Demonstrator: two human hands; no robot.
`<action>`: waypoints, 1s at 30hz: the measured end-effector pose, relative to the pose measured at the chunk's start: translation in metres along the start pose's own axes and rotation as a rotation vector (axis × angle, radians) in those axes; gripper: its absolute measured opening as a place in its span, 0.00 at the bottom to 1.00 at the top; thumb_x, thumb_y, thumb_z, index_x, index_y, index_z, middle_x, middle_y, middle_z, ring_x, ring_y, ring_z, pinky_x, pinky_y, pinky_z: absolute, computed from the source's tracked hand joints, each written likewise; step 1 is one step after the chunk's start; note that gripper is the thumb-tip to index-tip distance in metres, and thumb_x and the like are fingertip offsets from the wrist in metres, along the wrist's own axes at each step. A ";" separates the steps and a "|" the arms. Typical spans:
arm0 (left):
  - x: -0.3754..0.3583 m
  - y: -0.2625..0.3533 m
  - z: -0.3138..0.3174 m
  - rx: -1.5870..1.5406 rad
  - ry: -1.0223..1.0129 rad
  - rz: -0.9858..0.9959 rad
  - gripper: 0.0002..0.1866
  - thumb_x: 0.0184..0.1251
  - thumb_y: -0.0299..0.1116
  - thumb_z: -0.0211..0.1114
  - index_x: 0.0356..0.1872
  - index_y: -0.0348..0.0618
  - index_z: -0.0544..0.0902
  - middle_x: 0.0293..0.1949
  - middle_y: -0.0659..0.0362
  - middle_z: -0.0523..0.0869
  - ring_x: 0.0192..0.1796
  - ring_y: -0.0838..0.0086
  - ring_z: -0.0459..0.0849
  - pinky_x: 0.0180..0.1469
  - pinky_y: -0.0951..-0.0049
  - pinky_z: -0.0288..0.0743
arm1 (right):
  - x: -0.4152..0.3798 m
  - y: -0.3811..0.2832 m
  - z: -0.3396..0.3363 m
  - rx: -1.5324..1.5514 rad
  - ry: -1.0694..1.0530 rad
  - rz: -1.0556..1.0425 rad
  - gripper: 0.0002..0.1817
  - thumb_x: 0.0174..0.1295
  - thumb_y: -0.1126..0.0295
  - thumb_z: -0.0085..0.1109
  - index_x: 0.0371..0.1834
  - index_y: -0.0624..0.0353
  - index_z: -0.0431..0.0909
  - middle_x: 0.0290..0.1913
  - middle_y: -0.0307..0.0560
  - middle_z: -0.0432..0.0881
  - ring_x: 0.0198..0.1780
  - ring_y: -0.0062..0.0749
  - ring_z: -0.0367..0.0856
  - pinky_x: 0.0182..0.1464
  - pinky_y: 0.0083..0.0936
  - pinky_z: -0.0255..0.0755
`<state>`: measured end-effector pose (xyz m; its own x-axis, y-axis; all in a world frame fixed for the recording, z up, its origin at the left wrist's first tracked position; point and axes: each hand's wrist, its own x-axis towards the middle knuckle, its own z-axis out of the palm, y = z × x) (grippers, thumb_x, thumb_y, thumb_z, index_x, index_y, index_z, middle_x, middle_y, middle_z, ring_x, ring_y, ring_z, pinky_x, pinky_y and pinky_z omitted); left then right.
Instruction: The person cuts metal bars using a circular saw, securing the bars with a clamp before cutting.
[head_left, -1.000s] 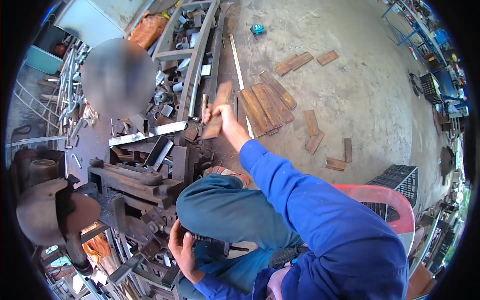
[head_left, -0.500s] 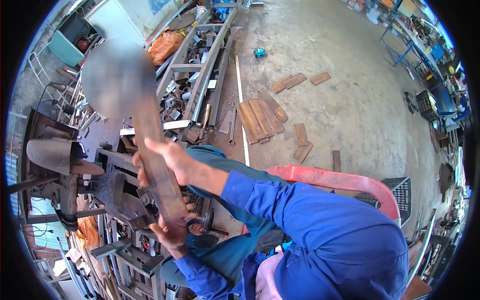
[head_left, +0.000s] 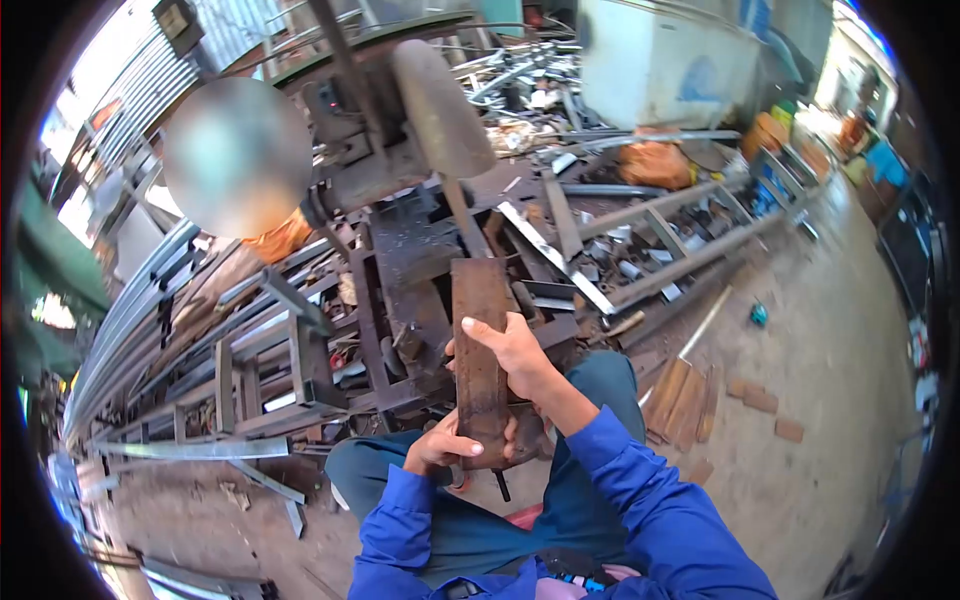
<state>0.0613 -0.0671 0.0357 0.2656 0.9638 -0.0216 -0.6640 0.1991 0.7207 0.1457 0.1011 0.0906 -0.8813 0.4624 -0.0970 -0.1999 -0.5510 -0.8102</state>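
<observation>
A dark brown wooden board (head_left: 480,290) stands lengthwise in front of me, between my knees. My right hand (head_left: 515,360) is closed around its right edge near the middle, thumb lying across the face. Lower down, my left hand (head_left: 445,445) grips the board near its bottom end, thumb over the front and some fingers behind. Just beyond the board's top end is a grimy machine (head_left: 410,260) with a rounded metal guard (head_left: 443,110).
Metal frames (head_left: 235,395) and long bars crowd the left. Scrap pieces lie inside a ladder-like steel frame (head_left: 660,225) at the right. Several boards (head_left: 680,400) rest on the concrete floor, with a teal tape measure (head_left: 758,314) farther off.
My view has swung left toward the machine and scrap. The board was tilted and is now nearly straight in front of me, both hands still on it.
</observation>
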 end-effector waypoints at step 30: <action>0.065 0.035 -0.041 0.270 0.790 0.257 0.36 0.71 0.41 0.62 0.78 0.41 0.64 0.30 0.61 0.78 0.19 0.81 0.76 0.17 0.79 0.71 | 0.146 0.050 -0.049 0.256 0.206 0.195 0.15 0.59 0.58 0.72 0.31 0.44 0.71 0.25 0.30 0.72 0.24 0.20 0.70 0.26 0.21 0.65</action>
<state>0.0263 0.0101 0.0312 -0.4984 0.8338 -0.2373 -0.4216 0.0061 0.9067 0.0282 0.1746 0.0077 -0.8143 0.4471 -0.3701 -0.1603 -0.7861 -0.5969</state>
